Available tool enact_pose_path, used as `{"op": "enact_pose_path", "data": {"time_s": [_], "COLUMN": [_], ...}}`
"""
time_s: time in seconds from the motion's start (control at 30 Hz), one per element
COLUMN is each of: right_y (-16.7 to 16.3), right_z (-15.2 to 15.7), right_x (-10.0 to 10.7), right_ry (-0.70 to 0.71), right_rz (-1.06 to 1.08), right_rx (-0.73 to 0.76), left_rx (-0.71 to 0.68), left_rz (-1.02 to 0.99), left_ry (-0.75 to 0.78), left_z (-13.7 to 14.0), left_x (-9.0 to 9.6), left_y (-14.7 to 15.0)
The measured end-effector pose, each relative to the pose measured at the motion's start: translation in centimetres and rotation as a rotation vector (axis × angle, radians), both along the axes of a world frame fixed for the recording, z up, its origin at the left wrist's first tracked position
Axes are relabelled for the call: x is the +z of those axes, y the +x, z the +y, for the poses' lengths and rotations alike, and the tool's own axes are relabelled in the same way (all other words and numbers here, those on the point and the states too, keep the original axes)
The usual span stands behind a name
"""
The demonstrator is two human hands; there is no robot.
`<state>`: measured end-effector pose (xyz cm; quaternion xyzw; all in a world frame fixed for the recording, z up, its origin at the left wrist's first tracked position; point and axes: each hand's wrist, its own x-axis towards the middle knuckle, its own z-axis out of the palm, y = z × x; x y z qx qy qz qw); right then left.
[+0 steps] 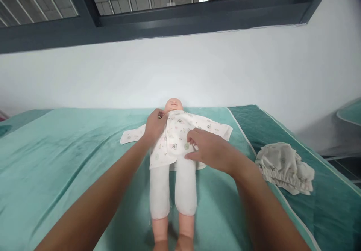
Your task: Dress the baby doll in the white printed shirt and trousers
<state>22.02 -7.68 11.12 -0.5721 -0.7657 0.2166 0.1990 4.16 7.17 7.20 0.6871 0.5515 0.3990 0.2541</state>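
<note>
A baby doll (pixel 174 103) lies face up with its head by the wall. It wears a white long-sleeved baby shirt (pixel 180 130) with small printed figures, both sleeves spread sideways. White padded cloth covers its upper legs (pixel 186 187), while the lower legs are bare. My left hand (pixel 155 126) is at the shirt's collar beside the doll's neck, fingers closed on the fabric edge. Over the lower front of the shirt, my right hand (pixel 207 147) has bent fingers with the thumb held apart, close to the hem.
A teal sheet (pixel 70 161) covers the bed, with a darker green strip (pixel 332 206) on the right. Crumpled white printed cloth with a gathered edge (pixel 284 168) lies there. Behind stands a white wall (pixel 169 70) beneath a dark window frame (pixel 197 20) with metal bars.
</note>
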Motion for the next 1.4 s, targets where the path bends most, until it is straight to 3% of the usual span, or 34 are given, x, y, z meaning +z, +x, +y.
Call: {"op": "enact_pose_path", "data": {"time_s": [0.2, 0.33, 0.47, 0.57, 0.67, 0.73, 0.83, 0.93, 1.03, 1.23, 1.4], "right_y": [-0.2, 0.1, 1.7, 2.8, 3.1, 2.9, 2.4, 2.0, 1.6, 1.4, 2.0], "right_z": [-0.3, -0.7, 0.6, 2.6, 4.4, 5.1, 5.4, 5.3, 5.5, 7.3, 8.0], "right_x": [-0.9, -0.5, -1.2, -4.0, -7.5, -9.3, -10.9, -11.7, -12.1, -12.8, -13.5], "right_ry": [-0.007, -0.106, -0.274, -0.154, -0.006, 0.044, 0.129, 0.17, 0.151, 0.163, 0.187], "right_rz": [-0.136, -0.172, 0.134, 0.347, 0.148, 0.034, 0.007, 0.112, 0.378, 0.707, 0.732], "right_rx": [0.096, 0.133, 0.146, -0.023, -0.293, -0.331, -0.376, -0.509, -0.579, -0.564, -0.583], "left_rx": [0.112, 0.08, 0.089, 0.118, 0.083, 0.053, -0.027, -0.123, -0.181, -0.194, -0.27], "left_rz": [-0.188, -0.23, -0.137, -0.034, -0.002, -0.087, -0.362, -0.598, -0.712, -0.786, -0.809], "left_ry": [-0.015, -0.045, -0.059, -0.054, -0.063, -0.122, -0.334, -0.514, -0.591, -0.538, -0.512], "left_z": [-2.0, -2.5, -2.7, -2.9, -3.1, -3.2, -3.7, -4.4, -5.0, -4.7, -4.3], "left_x": [-4.6, -6.4, -6.3, -5.9, -5.7, -5.7, -5.6, -5.3, -5.0, -4.3, -4.6], "left_y": [-3.9, -5.4, -5.8, -5.9, -6.1, -6.2, -6.1, -5.7, -5.0, -3.6, -3.3]}}
